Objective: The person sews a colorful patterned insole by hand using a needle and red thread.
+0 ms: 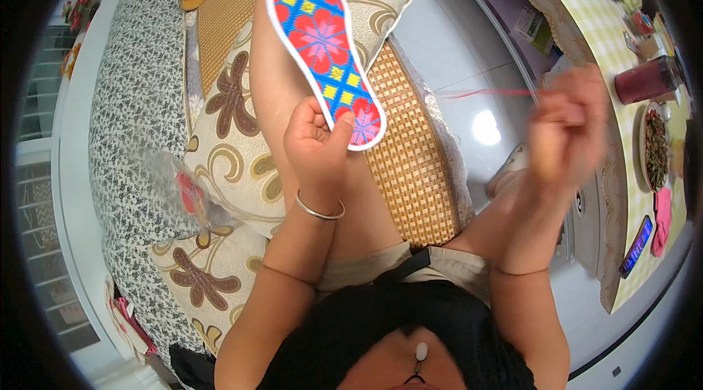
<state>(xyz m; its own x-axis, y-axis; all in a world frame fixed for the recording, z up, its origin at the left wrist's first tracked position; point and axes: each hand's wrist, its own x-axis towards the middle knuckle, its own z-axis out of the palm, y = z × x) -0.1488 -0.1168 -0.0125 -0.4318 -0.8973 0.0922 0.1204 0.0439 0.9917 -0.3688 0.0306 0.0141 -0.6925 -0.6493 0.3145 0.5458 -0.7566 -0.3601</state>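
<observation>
My left hand (316, 139) grips the heel end of an embroidered insole (322, 35), thumb on its patterned face and fingers folded behind. White edging runs round the insole, and red and pink flowers with yellow patches cover its blue ground. Over on the right, my right hand (565, 126) is raised and smeared by motion, its fingers apparently curled closed. A thin red thread (489, 93) stretches from it toward the insole and fades out before reaching it. Whether a needle is in those fingers cannot be made out.
A table with a checked cloth (586, 20) stands at the right, bearing a dark red lidded cup (646, 80), a plate of food (654, 148), a pink cloth (662, 221) and a phone (635, 246). Patterned cushions (242, 148) and a clear plastic bag (183, 188) lie on the left.
</observation>
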